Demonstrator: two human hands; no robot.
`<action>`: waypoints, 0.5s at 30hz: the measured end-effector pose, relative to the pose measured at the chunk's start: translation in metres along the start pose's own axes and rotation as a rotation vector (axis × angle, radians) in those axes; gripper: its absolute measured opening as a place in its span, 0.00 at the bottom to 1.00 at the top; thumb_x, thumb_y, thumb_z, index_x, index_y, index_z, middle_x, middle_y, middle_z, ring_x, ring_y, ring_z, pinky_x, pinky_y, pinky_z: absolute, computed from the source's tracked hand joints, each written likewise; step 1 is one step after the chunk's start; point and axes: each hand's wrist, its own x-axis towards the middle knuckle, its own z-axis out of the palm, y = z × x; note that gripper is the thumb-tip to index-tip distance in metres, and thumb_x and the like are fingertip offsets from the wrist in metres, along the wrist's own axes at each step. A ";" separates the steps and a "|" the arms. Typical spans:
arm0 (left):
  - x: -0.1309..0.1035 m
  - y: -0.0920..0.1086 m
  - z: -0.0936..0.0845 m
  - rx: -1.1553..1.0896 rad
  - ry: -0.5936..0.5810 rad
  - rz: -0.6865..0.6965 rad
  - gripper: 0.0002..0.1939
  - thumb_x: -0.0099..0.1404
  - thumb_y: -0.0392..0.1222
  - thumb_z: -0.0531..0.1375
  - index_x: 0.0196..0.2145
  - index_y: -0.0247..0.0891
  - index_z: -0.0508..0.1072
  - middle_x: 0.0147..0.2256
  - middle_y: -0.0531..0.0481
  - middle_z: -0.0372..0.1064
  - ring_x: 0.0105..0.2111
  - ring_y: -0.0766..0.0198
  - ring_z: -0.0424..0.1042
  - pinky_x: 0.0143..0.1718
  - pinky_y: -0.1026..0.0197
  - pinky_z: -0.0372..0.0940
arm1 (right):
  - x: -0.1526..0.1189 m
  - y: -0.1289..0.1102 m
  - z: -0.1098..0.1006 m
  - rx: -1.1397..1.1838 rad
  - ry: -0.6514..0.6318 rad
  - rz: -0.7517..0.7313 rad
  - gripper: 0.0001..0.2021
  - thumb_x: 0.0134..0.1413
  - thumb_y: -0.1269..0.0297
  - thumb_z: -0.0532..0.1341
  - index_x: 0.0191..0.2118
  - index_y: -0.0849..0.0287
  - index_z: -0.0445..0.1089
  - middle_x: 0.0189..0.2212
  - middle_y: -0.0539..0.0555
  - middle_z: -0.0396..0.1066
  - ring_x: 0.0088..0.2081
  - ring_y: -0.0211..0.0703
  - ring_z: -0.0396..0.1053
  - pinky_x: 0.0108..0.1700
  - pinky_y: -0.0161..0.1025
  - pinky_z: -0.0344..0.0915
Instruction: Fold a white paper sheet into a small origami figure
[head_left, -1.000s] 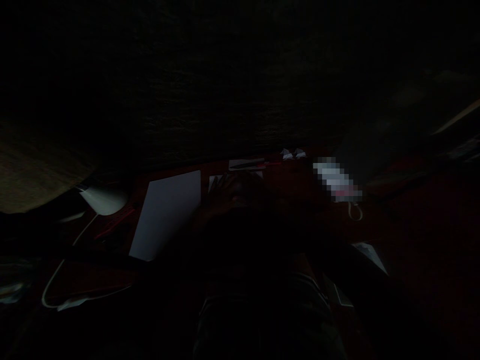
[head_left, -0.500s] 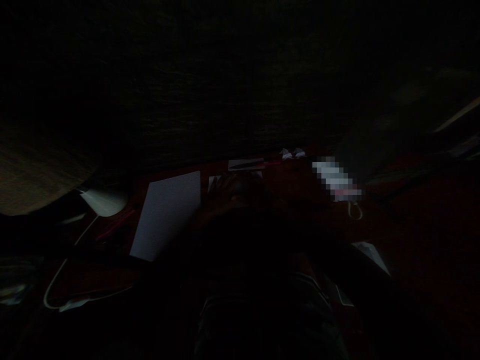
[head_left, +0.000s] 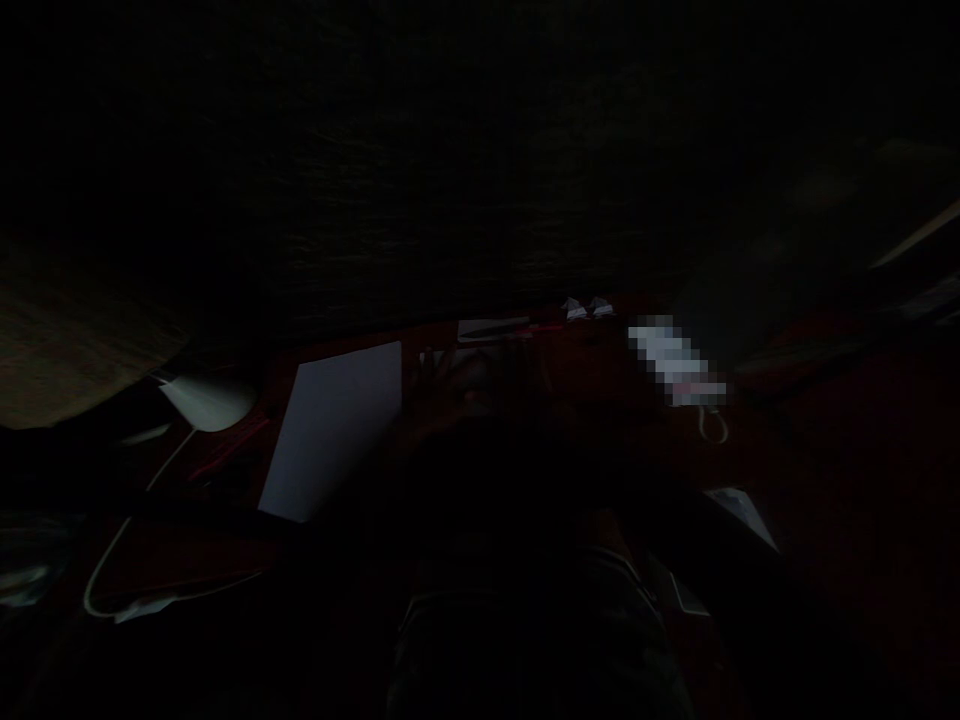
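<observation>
The picture is very dark. My left hand (head_left: 439, 392) is faintly visible at the centre, its fingers apart over a pale sheet (head_left: 474, 368). My right hand (head_left: 521, 385) shows only as a dark shape beside it, at the sheet's right side; its fingers are lost in shadow. A larger white sheet (head_left: 337, 425) lies to the left of my hands. Beyond them is a grey flat piece (head_left: 487, 328) with a dark and red slim item on it.
Two small folded white papers (head_left: 586, 308) stand at the back. A blurred white object (head_left: 670, 360) with a loop lies right. A white cone-shaped thing (head_left: 210, 402) with a cable is at left. Another flat pale item (head_left: 742, 510) lies near my right arm.
The fingers of my left hand look more spread, and more of the pale sheet shows between my hands. The other things have hardly shifted in view.
</observation>
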 end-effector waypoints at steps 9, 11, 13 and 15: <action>-0.002 -0.001 -0.006 0.008 0.012 -0.007 0.40 0.75 0.67 0.56 0.78 0.54 0.56 0.80 0.43 0.41 0.77 0.19 0.39 0.72 0.20 0.41 | -0.010 -0.006 0.002 0.020 -0.005 0.014 0.41 0.65 0.36 0.61 0.77 0.49 0.59 0.76 0.59 0.60 0.78 0.75 0.43 0.77 0.70 0.43; -0.002 0.001 -0.007 0.015 0.001 -0.022 0.40 0.75 0.66 0.56 0.78 0.53 0.55 0.81 0.42 0.40 0.77 0.19 0.39 0.72 0.20 0.41 | -0.011 -0.005 0.002 0.010 0.005 0.029 0.41 0.64 0.36 0.61 0.77 0.49 0.60 0.75 0.59 0.61 0.78 0.76 0.45 0.77 0.70 0.44; -0.003 0.002 -0.007 0.006 0.001 -0.033 0.40 0.75 0.66 0.56 0.78 0.54 0.56 0.81 0.43 0.40 0.77 0.19 0.39 0.72 0.20 0.41 | -0.012 -0.005 0.003 0.001 0.014 0.045 0.41 0.64 0.36 0.61 0.77 0.49 0.61 0.75 0.60 0.61 0.77 0.77 0.47 0.77 0.71 0.45; -0.002 0.001 -0.005 -0.008 0.028 -0.026 0.40 0.74 0.68 0.56 0.77 0.55 0.57 0.80 0.43 0.42 0.77 0.19 0.39 0.71 0.20 0.43 | -0.014 -0.004 0.003 0.007 0.033 0.059 0.40 0.65 0.36 0.60 0.76 0.49 0.62 0.75 0.61 0.61 0.77 0.78 0.47 0.76 0.71 0.46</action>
